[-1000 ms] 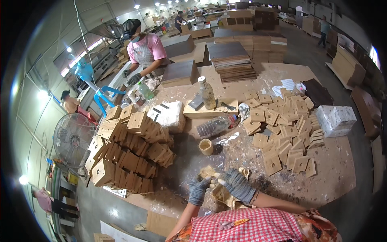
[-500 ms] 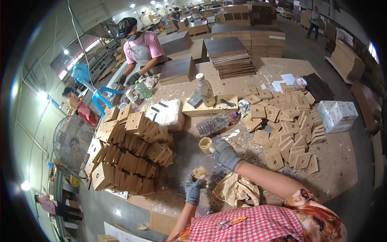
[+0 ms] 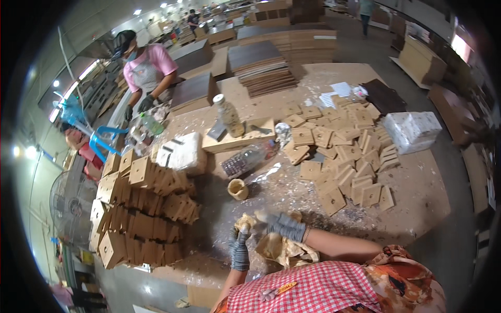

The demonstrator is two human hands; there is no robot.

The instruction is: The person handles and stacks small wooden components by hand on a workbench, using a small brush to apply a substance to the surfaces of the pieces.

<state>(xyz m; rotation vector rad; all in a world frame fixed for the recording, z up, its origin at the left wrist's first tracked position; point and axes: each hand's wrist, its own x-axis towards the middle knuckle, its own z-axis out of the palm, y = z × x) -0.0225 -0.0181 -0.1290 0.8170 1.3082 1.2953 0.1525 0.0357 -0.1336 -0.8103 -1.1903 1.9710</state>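
Both gloved hands are together at the near edge of the workbench [image 3: 417, 198]. The left hand [image 3: 239, 249] is closed from below on a small tan wooden piece [image 3: 243, 223], the right hand [image 3: 282, 226] gripping it from the right side. The piece sits between the two gloves, above a crumpled tan rag [image 3: 284, 249]. It's too hidden to tell which way its long axis runs. A small tan cup [image 3: 238, 189] stands just beyond.

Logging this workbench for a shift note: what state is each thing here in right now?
Left hand: gloved, gripping the rag.
Right hand: gloved, on the rag.
Rag: crumpled, tan.
Small cup: upright, open.
Bottle: upright, capped.
Flat wooden squares: scattered loose.
Assembled wooden pieces: stacked.
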